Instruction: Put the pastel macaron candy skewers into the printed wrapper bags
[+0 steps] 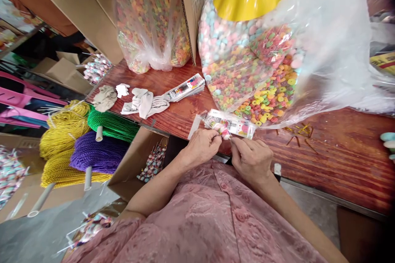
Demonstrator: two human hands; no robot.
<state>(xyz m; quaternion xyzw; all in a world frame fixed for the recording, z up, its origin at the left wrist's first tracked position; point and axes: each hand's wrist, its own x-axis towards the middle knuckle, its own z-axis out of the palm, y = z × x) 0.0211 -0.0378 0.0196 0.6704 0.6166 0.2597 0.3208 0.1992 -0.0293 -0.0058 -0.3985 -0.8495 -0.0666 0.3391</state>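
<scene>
Just on your side of the big candy bag (228, 84), your left hand (202, 146) and right hand (253, 159), fingers drawn narrow, pinch the near end of a small candy packet (222, 130); likely light, slippery and crushable, so hold that end gently

Box (105, 28) left of candy bag (268, 61), gloves (146, 104) before box, all on table (324, 164)

Your red-brown wood-grained table (339, 160) carries candy bags, white gloves (145, 103), flat printed wrappers (186, 88) and scattered gold ties (300, 131).
</scene>
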